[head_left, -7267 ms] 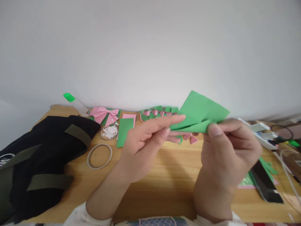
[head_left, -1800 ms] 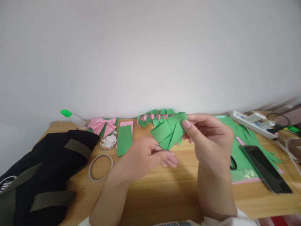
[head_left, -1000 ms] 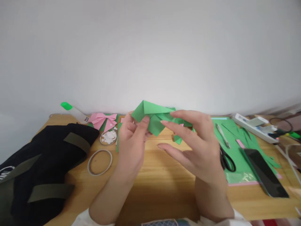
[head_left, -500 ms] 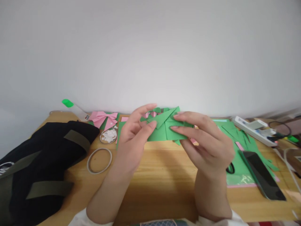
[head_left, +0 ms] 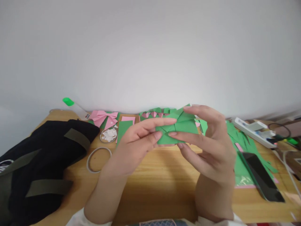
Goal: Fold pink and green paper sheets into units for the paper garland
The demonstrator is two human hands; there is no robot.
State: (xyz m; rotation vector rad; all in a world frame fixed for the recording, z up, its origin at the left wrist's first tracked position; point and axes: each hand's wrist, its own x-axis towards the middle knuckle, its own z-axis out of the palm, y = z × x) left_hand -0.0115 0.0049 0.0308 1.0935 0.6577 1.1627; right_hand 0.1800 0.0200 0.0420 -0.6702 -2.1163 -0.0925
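Observation:
A folded piece of green paper (head_left: 185,127) is held up above the table, between both hands. It has slanting creases and overlapping flaps, with a pointed corner at its top right. My left hand (head_left: 141,138) pinches its left end, thumb on the near face and index finger stretched across the front. My right hand (head_left: 209,144) grips the right side, one fingertip at the top corner, another pressed on the front and the thumb at the lower edge. The back of the paper is hidden from me.
Along the wall lie a pink paper bow (head_left: 103,117), green paper (head_left: 124,128) and folded green-and-pink pieces (head_left: 154,113). A tape roll (head_left: 97,160) and a black bag (head_left: 47,163) are at left. A phone (head_left: 261,175) and a power strip (head_left: 255,131) are at right.
The folded green paper and my right hand's upper fingers have shifted slightly right. My left index finger has come down across the paper's front, and my right fingers have spread apart.

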